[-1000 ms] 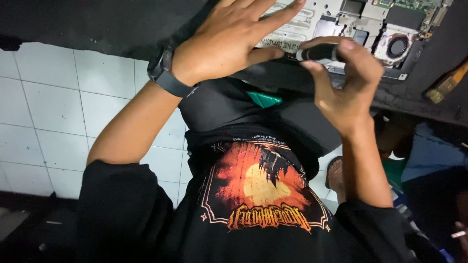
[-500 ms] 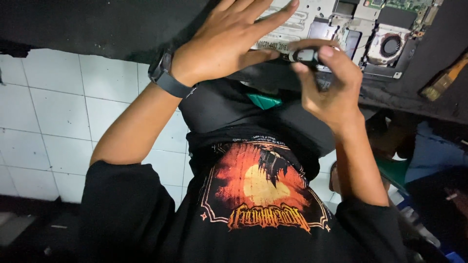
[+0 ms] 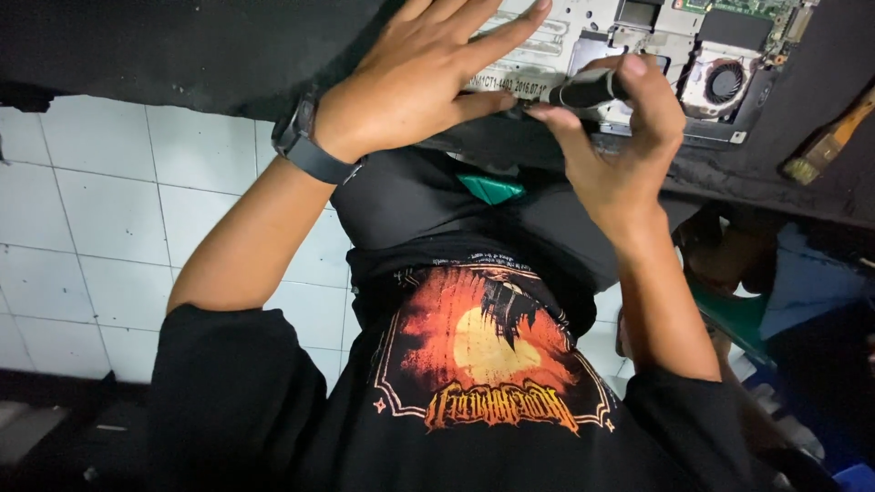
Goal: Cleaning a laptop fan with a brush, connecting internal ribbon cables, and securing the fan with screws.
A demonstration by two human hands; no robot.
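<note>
An opened laptop (image 3: 676, 35) lies on a black work surface (image 3: 182, 46) at the top of the head view, with its silver inner frame and a round cooling fan (image 3: 725, 80) showing. My left hand (image 3: 428, 82), a dark watch (image 3: 305, 148) on its wrist, rests flat with fingers spread on the laptop's near edge. My right hand (image 3: 624, 155) is closed around the black handle of a screwdriver (image 3: 588, 89). The tool lies nearly level and points left toward my left fingertips. Its tip is hidden between the hands.
A small brush with a wooden handle (image 3: 828, 144) lies on the black surface at the right. A green object (image 3: 492, 189) shows under the table edge by my black printed shirt. White floor tiles (image 3: 100, 228) are at the left, a cluttered dark area at the right.
My right hand has closed more tightly on the screwdriver and drawn it up toward my left fingertips. The left hand has stayed flat on the laptop.
</note>
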